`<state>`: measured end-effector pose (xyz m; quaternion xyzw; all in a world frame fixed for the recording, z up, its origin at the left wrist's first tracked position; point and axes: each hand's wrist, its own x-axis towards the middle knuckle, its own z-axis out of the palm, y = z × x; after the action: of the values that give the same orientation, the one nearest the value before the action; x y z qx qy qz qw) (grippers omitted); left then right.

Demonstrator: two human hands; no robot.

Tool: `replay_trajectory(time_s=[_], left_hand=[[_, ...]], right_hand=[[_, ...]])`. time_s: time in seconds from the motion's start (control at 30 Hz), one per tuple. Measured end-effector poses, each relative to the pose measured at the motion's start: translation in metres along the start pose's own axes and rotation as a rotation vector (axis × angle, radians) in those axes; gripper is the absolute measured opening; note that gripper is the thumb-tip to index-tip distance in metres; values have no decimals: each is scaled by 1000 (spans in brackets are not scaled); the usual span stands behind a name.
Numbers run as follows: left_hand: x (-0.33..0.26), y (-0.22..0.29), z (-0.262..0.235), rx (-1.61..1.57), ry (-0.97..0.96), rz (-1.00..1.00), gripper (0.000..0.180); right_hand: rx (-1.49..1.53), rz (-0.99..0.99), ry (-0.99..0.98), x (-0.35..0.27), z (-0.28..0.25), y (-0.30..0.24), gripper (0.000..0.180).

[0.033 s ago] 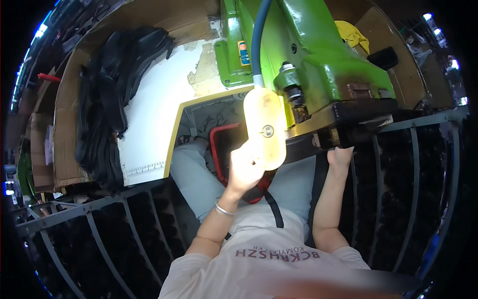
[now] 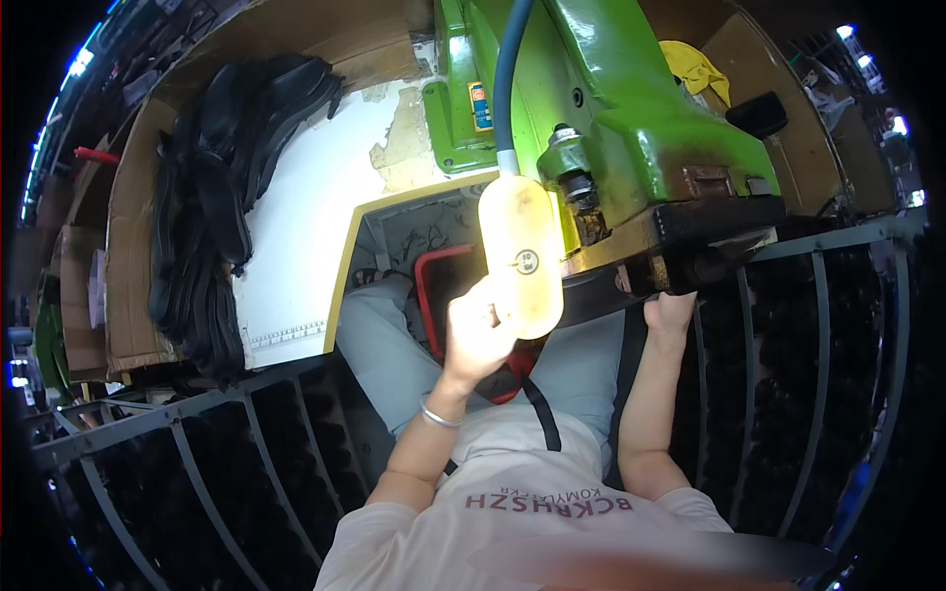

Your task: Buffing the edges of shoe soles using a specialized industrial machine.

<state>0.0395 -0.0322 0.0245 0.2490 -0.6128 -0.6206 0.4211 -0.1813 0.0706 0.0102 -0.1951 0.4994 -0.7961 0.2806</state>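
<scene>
Behind, black pieces (image 2: 212, 197) pile on cardboard; left hand (image 2: 478, 340) grips the cream handle (image 2: 520, 254), right hand (image 2: 670, 313) closed under the green machine (image 2: 631, 118).

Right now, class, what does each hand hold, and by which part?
Left hand grips the pale yellow oblong handle at its lower end; right hand touches the green machine's dark underside, grip unclear.

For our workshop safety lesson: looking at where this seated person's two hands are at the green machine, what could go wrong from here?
1. The right hand reaches up under the dark underside of the green machine; if a part moves there, its fingers could be pinched.
2. The left hand sits at the cream oval handle on a blue hose, right beside the machine's spindle; a slip might bring it into contact.
3. The pile of black pieces looks loose and may slide.
</scene>
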Motion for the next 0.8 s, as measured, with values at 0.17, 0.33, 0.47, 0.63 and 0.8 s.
replay_trajectory(time_s=[0.17,0.33,0.47,0.63,0.8], left_hand=[[0,6,-30,-159,30,-89,23],[-24,-10,-64,-235,112,-224,22],[-49,-20,-87,-204,5,-334,22],[-37,-20,-46,190,-441,-249,38],[-3,-24,30,28,-93,-174,13]], right_hand=[[5,-47,-74,-25,31,5,33],[23,18,-111,-40,57,15,49],[-72,-10,-180,-42,74,14,30],[-297,-40,-344,-38,74,13,39],[-266,-61,-31,-69,61,33,44]])
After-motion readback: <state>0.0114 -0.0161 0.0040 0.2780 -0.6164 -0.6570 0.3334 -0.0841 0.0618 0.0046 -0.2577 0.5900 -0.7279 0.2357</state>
